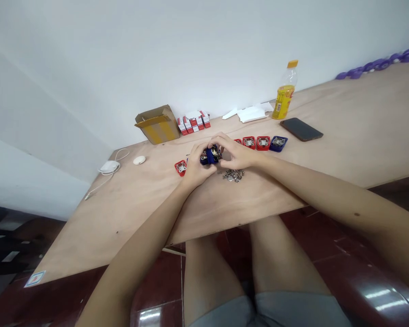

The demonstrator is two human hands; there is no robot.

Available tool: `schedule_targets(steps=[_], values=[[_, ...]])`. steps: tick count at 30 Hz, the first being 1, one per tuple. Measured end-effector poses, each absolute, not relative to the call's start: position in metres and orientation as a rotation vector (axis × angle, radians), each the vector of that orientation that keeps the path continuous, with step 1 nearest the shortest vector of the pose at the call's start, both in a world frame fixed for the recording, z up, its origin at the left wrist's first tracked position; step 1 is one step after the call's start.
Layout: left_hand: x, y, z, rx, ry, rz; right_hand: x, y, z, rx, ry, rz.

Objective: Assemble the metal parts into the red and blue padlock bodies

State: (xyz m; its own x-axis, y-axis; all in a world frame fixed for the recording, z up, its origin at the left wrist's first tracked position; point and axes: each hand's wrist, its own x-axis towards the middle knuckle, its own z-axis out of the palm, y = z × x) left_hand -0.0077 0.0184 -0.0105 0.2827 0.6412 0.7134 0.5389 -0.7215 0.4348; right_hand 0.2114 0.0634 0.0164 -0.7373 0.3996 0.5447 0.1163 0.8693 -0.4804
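Over the counter's (pixel 259 200) middle, your left hand (pixel 196 167) and right hand (pixel 237 154) both pinch one small blue block (pixel 211 155). Loose metal pieces (pixel 234 175) lie just beside them.

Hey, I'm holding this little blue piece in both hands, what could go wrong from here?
The blue piece, pinched between left hand and right hand, could slip and drop onto the table. The loose metal pile lies close by the right hand; a wrist might scatter it.
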Motion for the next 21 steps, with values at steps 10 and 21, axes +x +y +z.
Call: schedule_targets(steps=[10,21], values=[[-0.007,0.017,-0.010,2.334,1.173,1.467,0.213,0.066,0.015,-0.354,-2.349,0.494],[-0.008,0.013,-0.003,2.370,1.180,1.455,0.222,0.077,0.010,-0.668,-2.265,0.412]])
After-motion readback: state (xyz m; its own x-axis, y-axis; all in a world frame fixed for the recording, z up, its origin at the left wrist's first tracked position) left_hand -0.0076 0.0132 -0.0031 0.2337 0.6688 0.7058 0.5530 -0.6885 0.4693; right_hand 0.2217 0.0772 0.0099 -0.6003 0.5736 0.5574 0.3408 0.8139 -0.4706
